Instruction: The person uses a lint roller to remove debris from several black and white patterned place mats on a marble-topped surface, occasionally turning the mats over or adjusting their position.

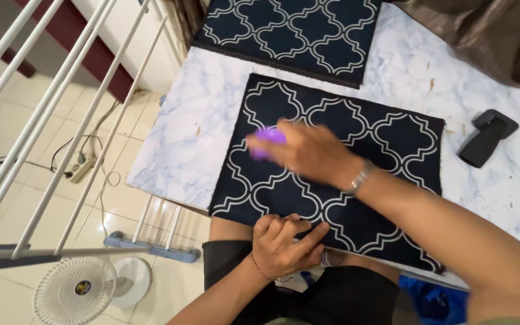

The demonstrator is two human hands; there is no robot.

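Fabric is lying flat on the marble-patterned table (200, 114): a dark navy panel (386, 180) with a white lattice print, its long axis running from upper left to lower right, the near edge hanging at the table's front. The right hand (308, 150) is reaching across it toward the far left end, fingers closed around a small purple object (269, 139); motion blur is hiding what the object is. The left hand (284, 241) is sitting nearer the body, fingers curled and pressed down on the panel's near edge, pinning it. A second matching panel (296, 30) is lying farther back, apart from the first. A black handheld tool (487, 138) is resting off to the right, well beyond either hand.
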